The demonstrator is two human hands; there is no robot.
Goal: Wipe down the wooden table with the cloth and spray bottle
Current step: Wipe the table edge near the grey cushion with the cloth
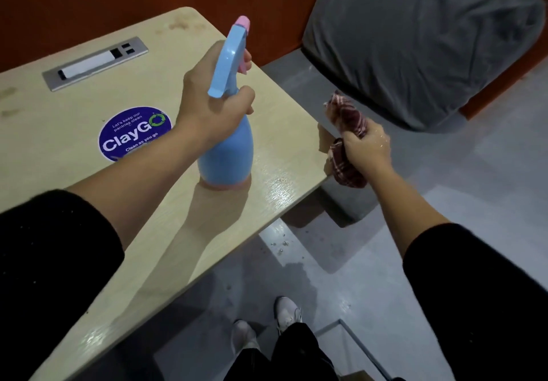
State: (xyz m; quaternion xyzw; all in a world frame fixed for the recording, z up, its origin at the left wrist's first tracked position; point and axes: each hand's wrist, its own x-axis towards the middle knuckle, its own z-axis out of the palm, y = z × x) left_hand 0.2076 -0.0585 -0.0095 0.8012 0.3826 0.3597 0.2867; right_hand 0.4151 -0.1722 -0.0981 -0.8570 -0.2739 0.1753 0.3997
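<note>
A light blue spray bottle [228,149] with a pink nozzle stands upright on the pale wooden table [74,188]. My left hand [213,99] is wrapped around its neck, a finger on the pink trigger. The nozzle points away toward the table's far corner. My right hand [366,150] holds a bunched dark red checked cloth [347,113] just off the table's right edge, above the floor. Wet streaks shine on the table near that edge. Brownish stains mark the far part of the tabletop.
A round blue ClayGo sticker [133,133] and a metal socket panel [95,63] sit on the tabletop. A grey cushioned seat [415,39] stands beyond the table's right edge against an orange wall. Water drops lie on the grey floor [444,202]. My shoes [267,327] are below.
</note>
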